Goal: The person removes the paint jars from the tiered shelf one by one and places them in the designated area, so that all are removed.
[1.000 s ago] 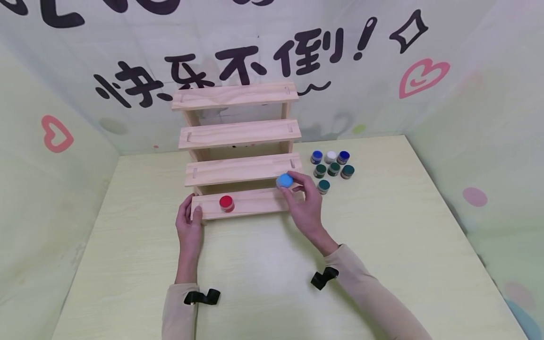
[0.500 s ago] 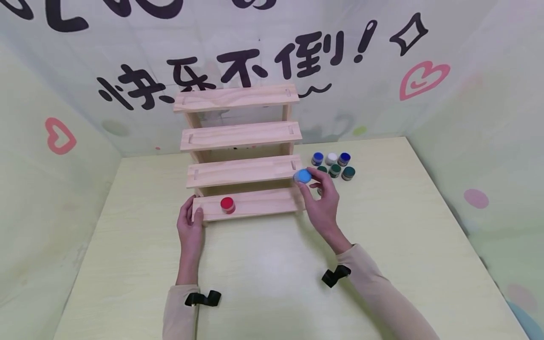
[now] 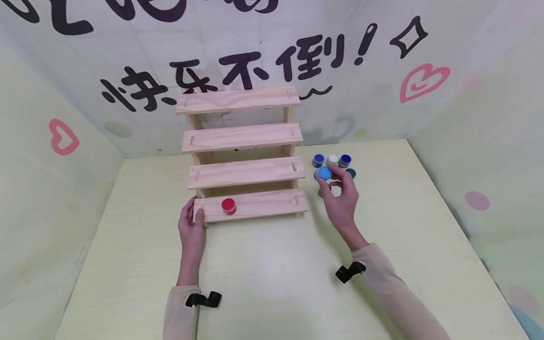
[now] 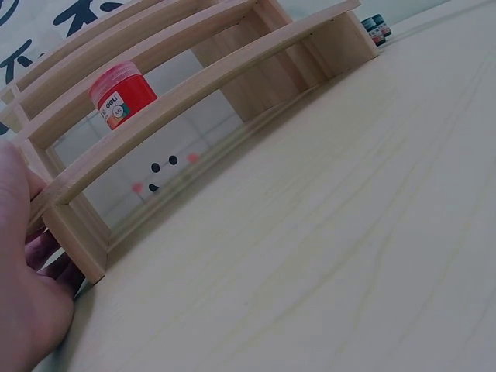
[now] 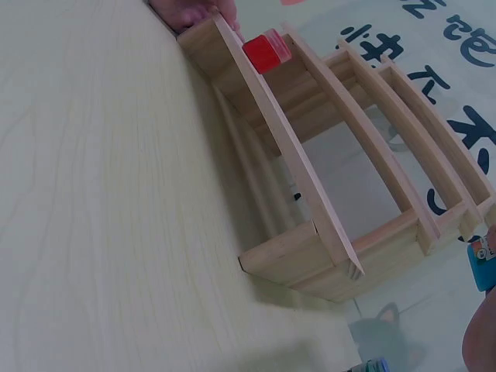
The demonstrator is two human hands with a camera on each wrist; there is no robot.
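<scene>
A stepped wooden rack (image 3: 250,173) with tiered shelves stands on the table. At the left end of its lowest shelf my left hand (image 3: 192,231) grips the board, thumb on top and fingers around the edge. On that same shelf sits a red paint jar (image 3: 229,206), upright; the left wrist view shows its label (image 4: 115,109). To the right of the rack, my right hand (image 3: 343,203) pinches a paint jar with a light blue lid (image 3: 324,173) between thumb and fingers. In the right wrist view only part of this blue jar (image 5: 482,267) shows at the edge.
Several paint jars stand behind the right hand: a blue one (image 3: 318,160), a white one (image 3: 333,160), a dark blue one (image 3: 345,161) and green ones (image 3: 351,173), some partly hidden. A printed cloth wall (image 3: 374,104) closes off the table's (image 3: 272,283) back.
My right hand has moved right with the light blue-lidded paint jar, from over the lowest shelf's right end to the jar group. The left hand keeps its grip on the rack.
</scene>
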